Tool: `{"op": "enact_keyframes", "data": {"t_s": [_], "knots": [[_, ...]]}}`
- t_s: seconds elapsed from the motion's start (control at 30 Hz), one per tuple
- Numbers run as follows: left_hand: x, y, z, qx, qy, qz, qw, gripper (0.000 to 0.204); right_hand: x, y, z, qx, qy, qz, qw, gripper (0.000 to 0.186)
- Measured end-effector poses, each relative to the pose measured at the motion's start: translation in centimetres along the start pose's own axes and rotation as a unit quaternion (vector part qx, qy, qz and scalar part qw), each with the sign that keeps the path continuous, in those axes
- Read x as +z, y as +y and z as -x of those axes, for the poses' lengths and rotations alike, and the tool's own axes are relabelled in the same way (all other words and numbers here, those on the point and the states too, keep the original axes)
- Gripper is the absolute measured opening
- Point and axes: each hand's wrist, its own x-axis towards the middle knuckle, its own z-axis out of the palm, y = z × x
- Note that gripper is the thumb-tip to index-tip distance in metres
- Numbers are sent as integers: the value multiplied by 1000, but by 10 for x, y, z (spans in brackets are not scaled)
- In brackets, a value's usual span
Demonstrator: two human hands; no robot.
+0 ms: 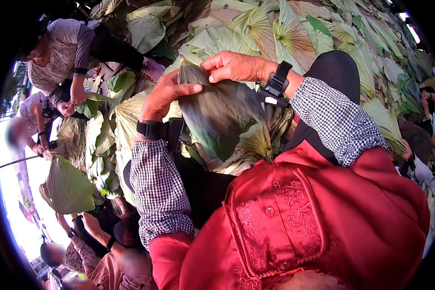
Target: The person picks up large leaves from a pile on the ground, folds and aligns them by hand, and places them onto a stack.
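A large dark green lotus leaf (215, 113), folded with a pointed top, hangs in front of my lap. My left hand (166, 96) grips its upper left edge, the thumb lying across the front and the fingers hidden behind. Close by, my right hand (232, 66) pinches the upper edge between thumb and forefinger, just right of the peak. The lower part of the leaf spreads down and to the right, with its surface partly in shadow. Dark straps with small devices are on both my wrists.
Dry, pale lotus leaves (285, 36) cover the ground ahead and on both sides. At the left sit several co-workers; one person holds a small leaf (93, 104), another a broad green leaf (70, 186). Other people's hands and leaves (408, 94) show at the far right.
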Motion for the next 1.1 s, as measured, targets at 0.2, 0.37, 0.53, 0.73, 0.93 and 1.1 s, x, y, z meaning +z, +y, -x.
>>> {"op": "enact_keyframes", "data": {"t_s": [0.2,0.37,0.53,0.73,0.93,1.1], "knots": [[-9,-6,17,-97,-13,12,995,35,3,5,1,42,30,-11,999,23],[-28,3,34,-93,83,147,981,30,-24,33,11,109,18,26,994,31],[-49,-7,51,-41,121,203,971,33,-35,72,20,129,60,53,988,41],[-67,-10,67,-3,153,228,962,36,-21,77,14,104,102,-5,989,40],[-81,-14,74,18,192,259,946,32,-27,76,12,75,129,11,989,17],[-91,-25,73,-9,234,282,930,26,-27,72,15,96,163,-88,978,15]]}}
